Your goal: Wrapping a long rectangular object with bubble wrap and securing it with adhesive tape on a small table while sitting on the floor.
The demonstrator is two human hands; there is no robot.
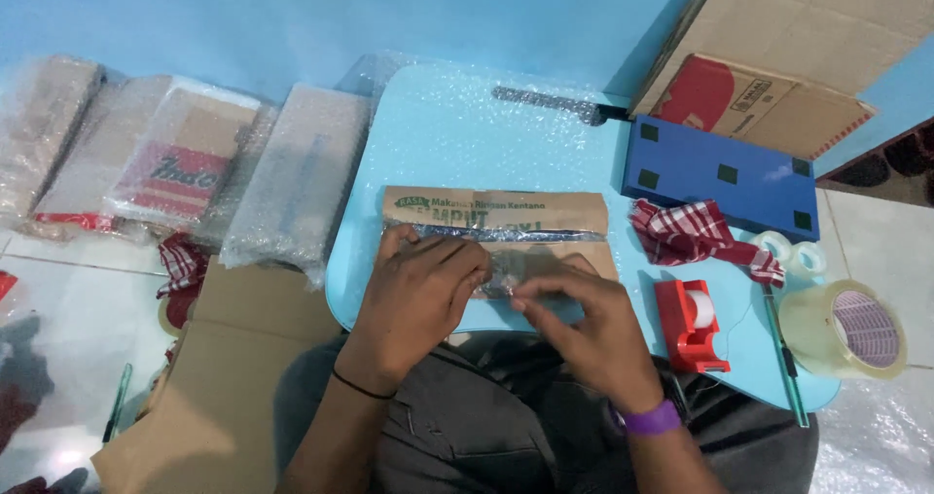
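Flat brown cardboard piece [496, 224] lying near the middle of a light blue lap table [457, 134], with a strip of clear wrap or tape across it. Left hand [420, 295] spread palm-down, fingers loosely extended, pressing the near left part of the cardboard and gripping nothing. Right hand [584, 324] beside it, thumb and fingertips pinched on a small crumple of clear film at the cardboard's near edge. Likely trouble: film tearing or sticking to itself if pulled at an angle; cardboard sliding on the smooth tabletop should the flat hand lift; a wrinkle trapped under the strip. Both forearms coming in from below, wrists low over the table's near rim, a black band on the left wrist, a purple one on the right. Close to the right: red tape dispenser [689, 324], red-and-white checked cloth [693, 231], wide clear tape roll [848, 327], blue box [720, 173]. Off to the left, on the floor: bubble-wrapped parcels [292, 178].
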